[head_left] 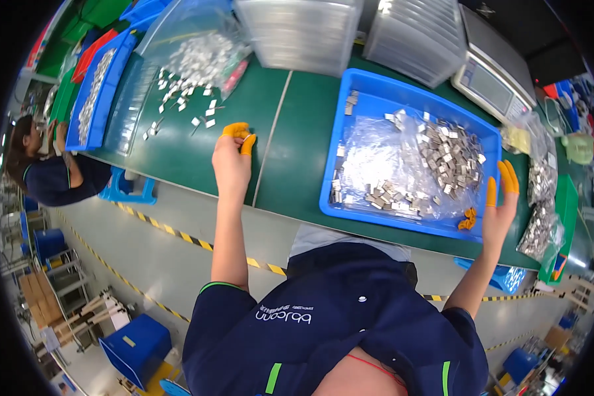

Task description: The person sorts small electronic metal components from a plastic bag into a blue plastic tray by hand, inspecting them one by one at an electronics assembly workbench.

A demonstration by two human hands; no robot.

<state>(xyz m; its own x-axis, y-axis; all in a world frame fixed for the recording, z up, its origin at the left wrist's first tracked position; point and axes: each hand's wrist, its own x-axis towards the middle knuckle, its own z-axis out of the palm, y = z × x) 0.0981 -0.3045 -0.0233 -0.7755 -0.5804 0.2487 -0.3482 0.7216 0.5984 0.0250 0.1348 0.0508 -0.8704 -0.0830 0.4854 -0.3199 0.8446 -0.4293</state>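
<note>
Over the green tabletop, my left hand [233,162] is closed in a pinch, with orange finger cots on its fingertips. A tiny pale bit shows at the fingertips, too small to name. Beyond it lie loose small white-and-metal pieces [210,123] beside a clear bag of similar pieces [208,58]. My right hand [500,214], also in orange finger cots, is at the right edge of a blue tray [324,188]. Its fingers are stretched and apart, holding nothing visible. Inside the tray are small metal pieces [452,155], clear plastic film [376,158] and crumpled orange finger cots [468,219].
Stacked clear trays [303,33] and more trays [415,39] stand behind, next to a digital scale [491,86]. Bags of metal pieces [541,224] lie at the right. A long blue bin [99,92] holds parts at the left, where a co-worker [59,168] sits.
</note>
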